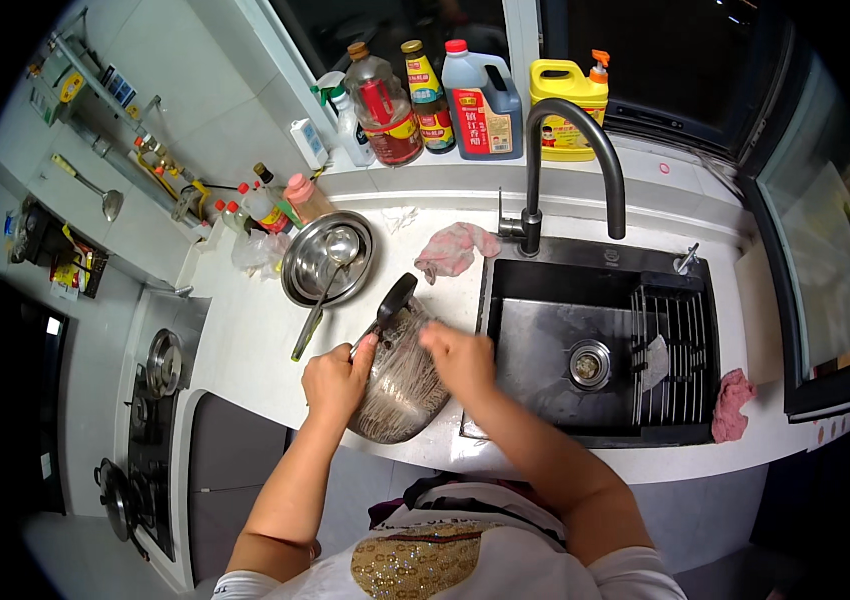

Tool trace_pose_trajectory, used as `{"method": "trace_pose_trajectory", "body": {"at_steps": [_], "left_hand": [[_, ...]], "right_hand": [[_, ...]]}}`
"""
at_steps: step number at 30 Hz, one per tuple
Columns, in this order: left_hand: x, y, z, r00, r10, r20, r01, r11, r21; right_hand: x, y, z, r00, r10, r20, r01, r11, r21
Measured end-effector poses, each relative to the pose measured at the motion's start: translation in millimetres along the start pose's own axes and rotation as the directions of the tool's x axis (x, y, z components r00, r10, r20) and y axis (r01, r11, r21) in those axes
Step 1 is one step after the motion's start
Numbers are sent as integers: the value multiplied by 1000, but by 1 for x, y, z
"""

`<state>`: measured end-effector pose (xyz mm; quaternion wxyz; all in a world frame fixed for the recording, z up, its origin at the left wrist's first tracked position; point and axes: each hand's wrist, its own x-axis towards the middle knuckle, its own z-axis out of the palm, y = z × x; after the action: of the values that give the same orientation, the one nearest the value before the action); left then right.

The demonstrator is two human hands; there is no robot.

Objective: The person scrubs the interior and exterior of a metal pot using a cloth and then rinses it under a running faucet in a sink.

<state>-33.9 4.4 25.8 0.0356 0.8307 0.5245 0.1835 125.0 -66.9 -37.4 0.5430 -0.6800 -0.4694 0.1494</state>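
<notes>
A metal pan (400, 395) with cloudy, streaky residue over its surface is tilted at the front edge of the white counter. A black handle-like piece (398, 298) sticks up at its far side. My left hand (338, 375) is closed on the pan's left rim beside that black piece, thumb on top. Over the pan's right side, my right hand (460, 360) is curled closed; whatever its fingers hold is hidden. Behind them stands a steel bowl (295, 268) with a ladle (323, 290) resting in it, its green-tipped handle hanging over the rim.
A black sink (545, 340) with a rack (680, 350) and tall faucet (585, 115) lies to the right. One pink cloth (455, 250) is behind the pan, another (733, 405) right of the sink. Bottles (382, 110) line the sill. A stove (150, 440) is at left.
</notes>
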Motion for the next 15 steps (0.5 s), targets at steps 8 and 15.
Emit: {"method": "trace_pose_trajectory", "body": {"at_steps": [8, 15], "left_hand": [[-7, -3, -2, 1000, -30, -7, 30, 999, -20], [-7, -7, -2, 996, -83, -13, 83, 996, -26]], "right_hand": [[-36, -25, 14, 862, -501, -78, 502, 865, -19], [-6, 21, 14, 977, 199, -79, -183, 968, 175]]}}
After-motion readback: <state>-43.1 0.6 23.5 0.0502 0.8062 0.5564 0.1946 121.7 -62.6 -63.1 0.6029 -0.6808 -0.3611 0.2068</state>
